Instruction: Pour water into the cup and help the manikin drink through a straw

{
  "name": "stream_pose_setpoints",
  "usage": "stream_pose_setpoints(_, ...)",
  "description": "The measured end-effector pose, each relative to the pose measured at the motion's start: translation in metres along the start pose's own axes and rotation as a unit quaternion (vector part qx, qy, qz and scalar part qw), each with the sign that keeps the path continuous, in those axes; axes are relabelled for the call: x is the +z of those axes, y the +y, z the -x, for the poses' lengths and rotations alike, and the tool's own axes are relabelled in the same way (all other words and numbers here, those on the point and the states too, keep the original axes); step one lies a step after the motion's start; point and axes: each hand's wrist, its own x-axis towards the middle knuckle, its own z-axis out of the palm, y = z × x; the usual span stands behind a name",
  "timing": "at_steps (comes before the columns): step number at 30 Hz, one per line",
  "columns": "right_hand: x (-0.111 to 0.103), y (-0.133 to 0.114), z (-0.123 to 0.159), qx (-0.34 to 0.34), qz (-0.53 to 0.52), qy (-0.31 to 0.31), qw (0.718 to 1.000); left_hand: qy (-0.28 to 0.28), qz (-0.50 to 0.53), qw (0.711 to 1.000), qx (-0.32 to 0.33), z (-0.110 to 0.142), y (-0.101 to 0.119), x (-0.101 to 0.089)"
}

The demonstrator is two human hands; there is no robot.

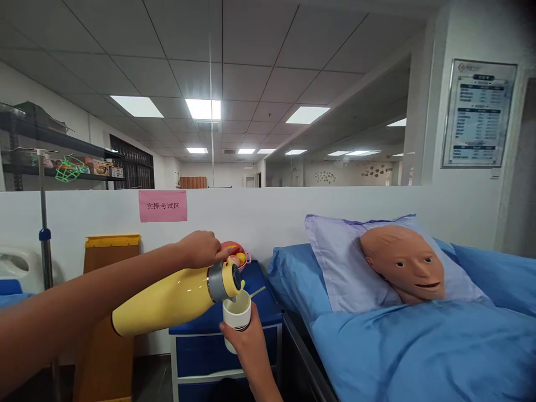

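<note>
Right of the blue bedside cabinet (196,357) is a big bed with a blue quilt (419,346). Up on the bed, right of the cabinet, a pale purple pillow (330,262) sits under a manikin head (406,265).

Over the front of the cabinet and out past its left side is the yellow vacuum flask (163,304). It is tipped, with its top low and just above the cup. The fingers of the left hand (201,249) are curled around it near the neck, where the handle seems to be; the hand hides most of that part. It looks hard, smooth and likely heavy, so a tight hold on the handle is best, and the other end may want to swing down.

At the back of the cabinet top is a pink basket (249,258) with yellow and pink things in it.

In front of the cabinet top is the white cup (237,319). The fingers of the right hand (251,340) are wrapped around its side. It looks light, and if it is thin it could squash, so hold it softly, low down. A thin stick (258,291) pokes out over its rim.
</note>
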Motion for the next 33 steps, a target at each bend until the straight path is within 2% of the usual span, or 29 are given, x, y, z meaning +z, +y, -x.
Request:
stream_pose_setpoints(7, -0.005, 0.022, 0.008, 0.032, 0.003, 0.018, 0.999, -0.031, -0.041, 0.997, 0.053, -0.009, 0.025, 0.01)
stream_pose_setpoints(16, -0.012, 0.005, 0.026, 0.095, 0.019, 0.02, 0.995, -0.069, -0.051, 0.992, 0.097, -0.008, 0.054, 0.004)
stream_pose_setpoints(24, -0.003, 0.003, 0.035, 0.076, 0.006, 0.016, 0.997, -0.082, -0.097, 0.984, 0.126, -0.01, 0.067, -0.006)
stream_pose_setpoints(33, -0.002, 0.008, 0.04, 0.049, 0.002, 0.033, 0.998, -0.083, -0.105, 0.98, 0.148, -0.009, 0.081, -0.007)
